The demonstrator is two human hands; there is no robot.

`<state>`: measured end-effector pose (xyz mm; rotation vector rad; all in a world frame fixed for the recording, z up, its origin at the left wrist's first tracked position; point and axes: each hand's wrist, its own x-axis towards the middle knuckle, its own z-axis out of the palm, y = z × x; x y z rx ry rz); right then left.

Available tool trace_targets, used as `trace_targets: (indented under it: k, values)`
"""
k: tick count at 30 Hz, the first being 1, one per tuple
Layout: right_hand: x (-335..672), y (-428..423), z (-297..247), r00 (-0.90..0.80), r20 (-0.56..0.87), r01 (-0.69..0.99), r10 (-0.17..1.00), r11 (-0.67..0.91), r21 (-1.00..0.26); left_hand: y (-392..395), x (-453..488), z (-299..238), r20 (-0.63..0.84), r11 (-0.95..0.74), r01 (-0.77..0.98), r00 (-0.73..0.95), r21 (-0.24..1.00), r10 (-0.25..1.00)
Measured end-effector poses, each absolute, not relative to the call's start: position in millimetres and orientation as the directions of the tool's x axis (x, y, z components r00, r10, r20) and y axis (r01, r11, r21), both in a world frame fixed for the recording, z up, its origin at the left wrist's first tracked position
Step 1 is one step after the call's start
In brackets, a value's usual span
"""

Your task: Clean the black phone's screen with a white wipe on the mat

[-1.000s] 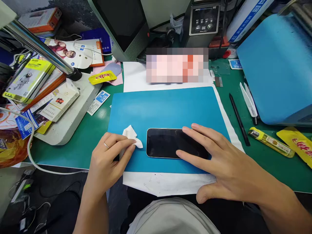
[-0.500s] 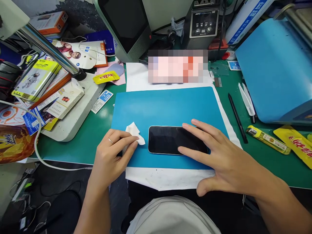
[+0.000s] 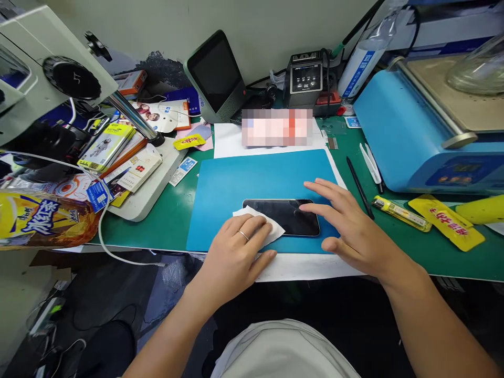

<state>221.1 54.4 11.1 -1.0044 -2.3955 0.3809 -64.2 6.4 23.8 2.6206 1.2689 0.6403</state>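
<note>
A black phone lies screen up on a blue mat. My left hand, a ring on one finger, presses a white wipe flat onto the left end of the phone's screen, fingers laid over the wipe. My right hand rests with spread fingers on the phone's right end and the mat beside it.
A green cutting mat covers the desk. At the left a microscope stand rises over boxes and packets. At the right sit a black pen, white tweezers, a yellow lighter, yellow sachets and a blue laminator. A soldering station stands behind.
My left hand has carried the wipe from the mat, left of the phone, onto the phone's screen. The view has tilted up and pulled back. The right hand stays on the phone's right end.
</note>
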Motion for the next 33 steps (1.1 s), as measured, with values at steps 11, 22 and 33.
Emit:
trace_targets:
  k: [11,22,33]
  values:
    - [220,55,8,-0.574,0.340,0.594,0.745,0.665,-0.453,-14,-65,25,0.330,-0.596,0.758,0.510,0.264,0.794]
    - [219,56,6,-0.547,0.308,0.621,0.779,0.624,-0.475,-26,-40,23,0.310,-0.532,0.813,0.456,0.236,0.834]
    - [219,55,6,-0.544,0.297,0.636,0.785,0.616,-0.464,-29,-30,27,0.282,-0.460,0.868,0.401,0.187,0.872]
